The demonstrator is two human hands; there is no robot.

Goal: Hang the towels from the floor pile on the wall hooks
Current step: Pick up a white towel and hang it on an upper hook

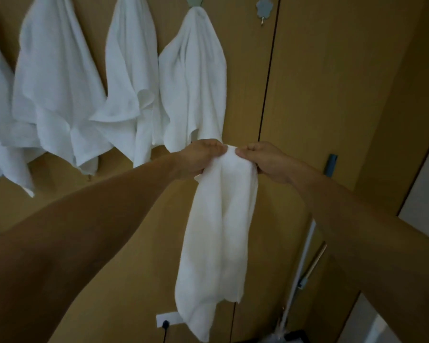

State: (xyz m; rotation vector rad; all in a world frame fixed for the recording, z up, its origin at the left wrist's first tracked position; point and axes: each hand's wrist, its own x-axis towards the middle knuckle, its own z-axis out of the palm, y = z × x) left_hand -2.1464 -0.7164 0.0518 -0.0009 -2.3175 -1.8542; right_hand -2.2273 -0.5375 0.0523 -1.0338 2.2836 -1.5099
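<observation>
**Both hands pinch a towel under the free hook**

Hung towels (60,82) fill the upper left of the frame, draped down the wooden wall (332,95). The nearest one's hem sits just behind the left hand (198,159). A free hook (264,9) shows at upper right, well above the hands. A socket (166,320) at lower centre is partly covered by cloth. A pole (301,263) leans at lower right. At centre, left hand and right hand (265,162) curl their fingers tight on the towel (218,231), pinching its top fold between them. The rest hangs straight down.
</observation>
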